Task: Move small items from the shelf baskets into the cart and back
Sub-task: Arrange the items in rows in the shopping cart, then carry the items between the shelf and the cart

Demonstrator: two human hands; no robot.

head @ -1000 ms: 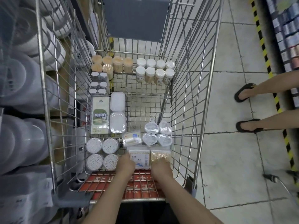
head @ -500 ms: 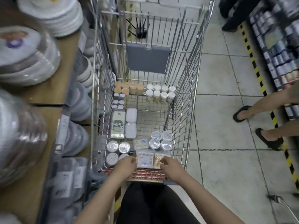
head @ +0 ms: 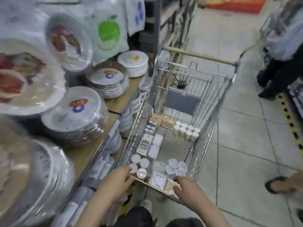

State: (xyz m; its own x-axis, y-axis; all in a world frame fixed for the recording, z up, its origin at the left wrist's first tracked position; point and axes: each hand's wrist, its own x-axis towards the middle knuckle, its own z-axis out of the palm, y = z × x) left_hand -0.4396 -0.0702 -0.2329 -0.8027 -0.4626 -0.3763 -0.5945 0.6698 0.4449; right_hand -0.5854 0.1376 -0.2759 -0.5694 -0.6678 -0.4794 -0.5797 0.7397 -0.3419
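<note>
Head view. Both hands at the near rim of the cart (head: 193, 163); left hand (head: 117, 179) with fingers curled over the rim, fingertips by the round tubs; right hand (head: 188, 187) likewise curled on the rim beside the toothpick box (head: 169, 185); neither holds an item. Step judged: cart loaded, a pause between transfers; the next move calls for picking one small item and reaching left to the shelf (head: 91, 149), whose baskets are not visible. Count in cart: four round tubs (head: 138, 164); eight white-capped jars (head: 186, 131); four clear heart-shaped cases (head: 175, 167); two white oblong boxes (head: 155, 145); one green carton (head: 145, 144); other items too blurred to count.
</note>
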